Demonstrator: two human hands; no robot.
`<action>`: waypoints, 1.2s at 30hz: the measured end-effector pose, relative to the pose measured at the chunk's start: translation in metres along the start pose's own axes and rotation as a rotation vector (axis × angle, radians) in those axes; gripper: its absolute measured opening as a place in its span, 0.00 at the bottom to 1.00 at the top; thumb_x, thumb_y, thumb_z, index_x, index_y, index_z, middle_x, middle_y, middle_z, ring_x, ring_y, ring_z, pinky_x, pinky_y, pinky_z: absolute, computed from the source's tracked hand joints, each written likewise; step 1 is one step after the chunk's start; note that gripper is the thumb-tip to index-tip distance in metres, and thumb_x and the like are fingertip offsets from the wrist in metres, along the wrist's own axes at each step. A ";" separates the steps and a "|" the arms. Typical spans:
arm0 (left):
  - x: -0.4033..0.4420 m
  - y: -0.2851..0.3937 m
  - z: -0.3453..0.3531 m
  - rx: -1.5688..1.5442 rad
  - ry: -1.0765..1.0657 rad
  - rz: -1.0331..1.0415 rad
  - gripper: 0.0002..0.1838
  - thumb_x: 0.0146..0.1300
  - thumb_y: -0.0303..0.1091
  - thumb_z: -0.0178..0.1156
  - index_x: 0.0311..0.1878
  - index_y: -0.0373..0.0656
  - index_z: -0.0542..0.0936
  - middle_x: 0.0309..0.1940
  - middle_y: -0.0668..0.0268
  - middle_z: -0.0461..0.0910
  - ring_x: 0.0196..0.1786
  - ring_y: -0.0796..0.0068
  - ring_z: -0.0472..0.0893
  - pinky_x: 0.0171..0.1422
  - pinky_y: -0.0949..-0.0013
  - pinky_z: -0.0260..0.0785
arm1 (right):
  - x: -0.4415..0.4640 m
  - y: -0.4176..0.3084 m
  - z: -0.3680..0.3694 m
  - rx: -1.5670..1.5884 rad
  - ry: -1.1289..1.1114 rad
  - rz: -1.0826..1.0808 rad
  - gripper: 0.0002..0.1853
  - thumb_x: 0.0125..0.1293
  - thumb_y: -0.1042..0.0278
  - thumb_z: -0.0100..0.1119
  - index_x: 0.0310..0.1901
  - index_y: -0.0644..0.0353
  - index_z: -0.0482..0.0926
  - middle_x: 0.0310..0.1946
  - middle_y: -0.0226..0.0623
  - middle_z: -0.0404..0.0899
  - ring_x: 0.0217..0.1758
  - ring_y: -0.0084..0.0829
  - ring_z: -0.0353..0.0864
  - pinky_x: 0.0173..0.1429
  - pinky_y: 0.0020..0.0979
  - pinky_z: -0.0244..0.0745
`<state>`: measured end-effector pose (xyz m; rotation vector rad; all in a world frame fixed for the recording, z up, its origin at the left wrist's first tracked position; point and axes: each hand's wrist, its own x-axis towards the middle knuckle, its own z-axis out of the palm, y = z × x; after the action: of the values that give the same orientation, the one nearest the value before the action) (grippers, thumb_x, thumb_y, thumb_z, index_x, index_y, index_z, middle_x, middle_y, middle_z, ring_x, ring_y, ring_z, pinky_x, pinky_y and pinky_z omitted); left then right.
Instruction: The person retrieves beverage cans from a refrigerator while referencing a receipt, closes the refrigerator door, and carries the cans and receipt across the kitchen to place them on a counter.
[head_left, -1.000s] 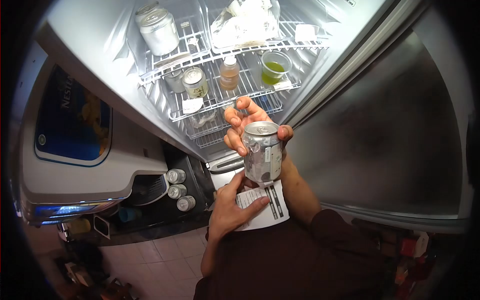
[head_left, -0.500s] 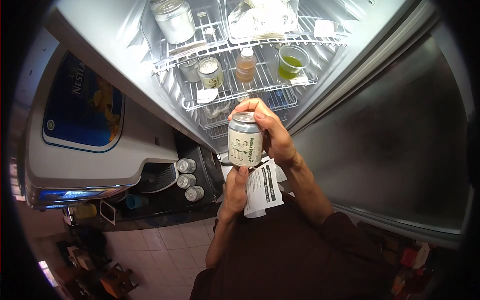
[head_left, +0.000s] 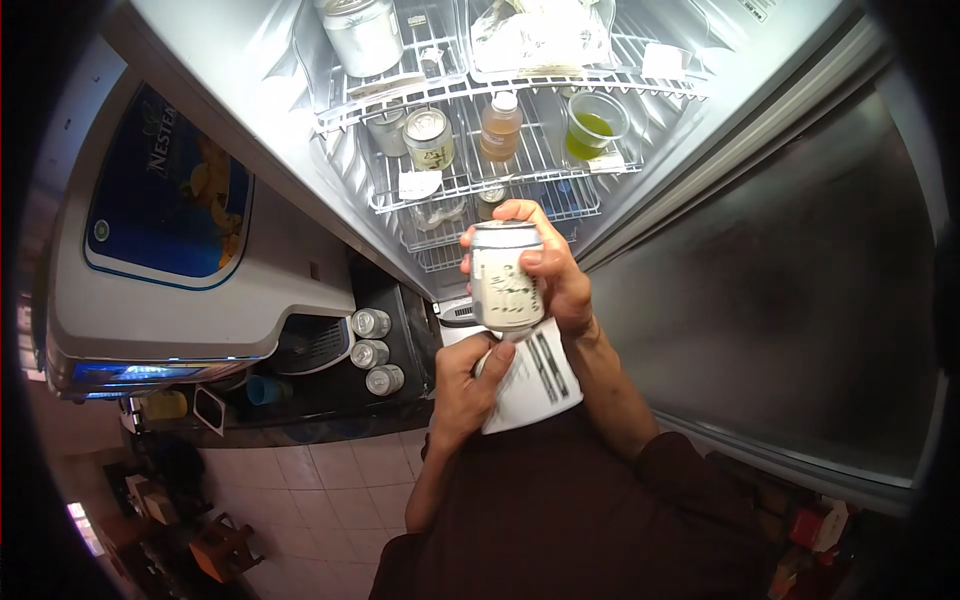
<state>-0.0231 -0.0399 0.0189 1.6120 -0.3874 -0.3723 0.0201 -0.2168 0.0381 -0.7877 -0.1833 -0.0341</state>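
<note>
turned a little since the earlier frame, the silver-topped can (head_left: 508,290) now has its lettering nearer the 3 o'clock edge, and the right thumb has slid from the rim to its side. the right hand (head_left: 568,290) grasps it from 3 o'clock with fingers curled round the top, while the left hand (head_left: 465,388), at 7 o'clock below it, clasps the printed paper (head_left: 548,385); whether the left fingers touch the can's base, i cannot tell. beyond it, at 12 o'clock, a white-capped bottle (head_left: 500,132) stands on a fridge shelf (head_left: 470,185).
</note>
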 end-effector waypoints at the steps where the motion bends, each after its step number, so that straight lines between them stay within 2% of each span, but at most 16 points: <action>1: -0.003 0.010 -0.009 0.132 -0.071 -0.010 0.15 0.73 0.37 0.63 0.35 0.34 0.83 0.24 0.61 0.81 0.28 0.77 0.79 0.35 0.69 0.69 | 0.000 -0.001 0.000 0.146 -0.001 -0.002 0.24 0.64 0.62 0.57 0.60 0.61 0.66 0.54 0.56 0.77 0.52 0.41 0.84 0.53 0.42 0.85; 2: -0.004 0.023 -0.010 0.141 -0.019 0.081 0.16 0.70 0.34 0.64 0.27 0.33 0.80 0.19 0.60 0.76 0.22 0.73 0.77 0.29 0.66 0.65 | 0.000 -0.002 -0.001 0.221 0.025 -0.002 0.24 0.63 0.62 0.56 0.58 0.60 0.67 0.53 0.60 0.76 0.49 0.46 0.85 0.48 0.46 0.87; 5: -0.009 0.061 -0.012 0.286 0.119 0.172 0.14 0.71 0.31 0.62 0.29 0.34 0.81 0.21 0.60 0.78 0.23 0.70 0.78 0.30 0.66 0.67 | 0.000 -0.002 -0.013 0.415 -0.067 0.033 0.25 0.61 0.59 0.57 0.58 0.60 0.67 0.52 0.60 0.75 0.49 0.48 0.84 0.48 0.45 0.87; 8: -0.005 0.088 -0.005 0.228 0.245 0.183 0.13 0.70 0.29 0.61 0.29 0.34 0.82 0.23 0.60 0.79 0.24 0.68 0.79 0.30 0.64 0.69 | -0.003 0.000 -0.016 0.406 -0.126 0.023 0.26 0.61 0.57 0.57 0.58 0.60 0.67 0.51 0.61 0.74 0.48 0.49 0.83 0.46 0.45 0.87; 11: 0.001 0.093 -0.024 0.192 -0.065 0.302 0.08 0.68 0.27 0.62 0.32 0.35 0.83 0.25 0.60 0.80 0.24 0.70 0.80 0.31 0.65 0.71 | -0.006 0.002 -0.015 0.349 -0.146 0.009 0.27 0.60 0.56 0.58 0.57 0.62 0.67 0.50 0.62 0.74 0.47 0.49 0.83 0.45 0.44 0.87; 12: 0.001 0.090 -0.030 0.191 -0.192 0.278 0.05 0.67 0.27 0.64 0.37 0.36 0.83 0.24 0.60 0.80 0.24 0.72 0.81 0.31 0.67 0.72 | -0.006 0.001 -0.016 0.316 -0.148 0.003 0.27 0.60 0.56 0.59 0.57 0.62 0.67 0.50 0.62 0.74 0.46 0.48 0.83 0.45 0.44 0.87; 15: 0.004 0.085 -0.008 0.250 0.066 0.263 0.05 0.66 0.27 0.65 0.41 0.36 0.83 0.23 0.62 0.79 0.22 0.73 0.79 0.28 0.68 0.70 | -0.010 -0.003 -0.012 0.180 -0.102 -0.011 0.29 0.58 0.55 0.62 0.56 0.63 0.67 0.49 0.61 0.75 0.45 0.46 0.84 0.47 0.41 0.86; 16: 0.006 0.089 0.002 0.214 0.173 0.242 0.05 0.65 0.24 0.65 0.43 0.37 0.83 0.26 0.63 0.81 0.22 0.74 0.78 0.27 0.69 0.68 | -0.012 -0.004 -0.012 0.138 -0.090 -0.017 0.29 0.58 0.54 0.62 0.56 0.63 0.67 0.49 0.60 0.76 0.46 0.45 0.84 0.48 0.41 0.86; 19: 0.015 0.077 0.015 0.353 0.379 0.436 0.09 0.63 0.21 0.66 0.47 0.38 0.84 0.29 0.62 0.81 0.23 0.75 0.78 0.27 0.72 0.69 | -0.014 -0.006 -0.006 0.114 -0.067 -0.023 0.30 0.56 0.55 0.66 0.55 0.64 0.68 0.49 0.59 0.77 0.48 0.41 0.84 0.53 0.39 0.84; 20: 0.016 0.072 0.017 0.372 0.412 0.430 0.12 0.62 0.22 0.68 0.49 0.39 0.84 0.34 0.61 0.82 0.28 0.74 0.80 0.28 0.73 0.70 | -0.016 -0.007 -0.004 0.113 -0.057 -0.019 0.30 0.55 0.56 0.66 0.55 0.64 0.68 0.49 0.58 0.77 0.48 0.40 0.84 0.54 0.39 0.84; 23: 0.023 0.070 0.024 0.301 0.432 0.459 0.12 0.61 0.20 0.68 0.48 0.38 0.85 0.39 0.64 0.82 0.34 0.80 0.77 0.31 0.76 0.67 | -0.016 -0.008 -0.001 0.065 -0.055 -0.036 0.30 0.55 0.57 0.67 0.56 0.63 0.69 0.50 0.58 0.77 0.49 0.39 0.84 0.55 0.38 0.83; 24: 0.021 0.070 0.024 0.301 0.414 0.436 0.11 0.61 0.21 0.70 0.47 0.38 0.85 0.42 0.63 0.81 0.37 0.79 0.78 0.32 0.76 0.68 | -0.015 -0.008 -0.003 0.039 -0.067 -0.050 0.30 0.55 0.56 0.67 0.56 0.63 0.69 0.50 0.58 0.77 0.49 0.38 0.84 0.56 0.38 0.83; 33: 0.020 0.059 0.027 0.264 0.454 0.466 0.10 0.62 0.24 0.71 0.46 0.38 0.84 0.43 0.62 0.81 0.39 0.79 0.78 0.34 0.77 0.69 | -0.018 -0.007 0.000 -0.056 -0.042 -0.095 0.30 0.55 0.56 0.68 0.56 0.60 0.69 0.50 0.56 0.78 0.52 0.37 0.82 0.57 0.37 0.81; 36: 0.020 0.060 0.025 0.287 0.469 0.453 0.10 0.61 0.24 0.71 0.46 0.39 0.84 0.41 0.60 0.83 0.38 0.72 0.83 0.30 0.72 0.71 | -0.018 -0.007 -0.001 -0.084 -0.044 -0.103 0.30 0.55 0.56 0.68 0.56 0.60 0.69 0.50 0.56 0.78 0.52 0.36 0.82 0.58 0.37 0.80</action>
<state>-0.0181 -0.0758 0.0770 1.7668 -0.4414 0.4172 0.0018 -0.2228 0.0387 -0.8625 -0.2660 -0.1227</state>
